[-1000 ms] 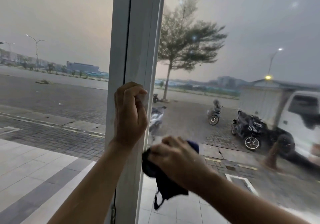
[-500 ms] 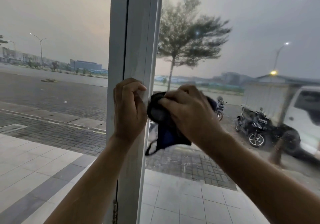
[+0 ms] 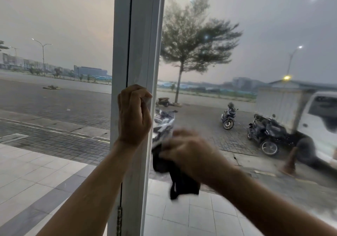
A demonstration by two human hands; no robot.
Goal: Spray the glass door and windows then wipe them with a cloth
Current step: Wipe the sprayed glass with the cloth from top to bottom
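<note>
Cloth [image 3: 183, 182], one, gripped in right hand [image 3: 189, 155] on glass pane [image 3: 246, 25]; left hand [image 3: 134, 115] curled round frame [image 3: 139, 35].

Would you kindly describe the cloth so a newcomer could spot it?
Start at the white frame in the centre. Just right of it, the right hand holds a cloth against the glass. It is dark, crumpled, and hangs below the hand.

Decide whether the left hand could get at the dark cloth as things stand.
Probably yes: the left hand grips the white frame beside the dark cloth held by the right hand, and nothing lies between them; it would have to let go first.
</note>
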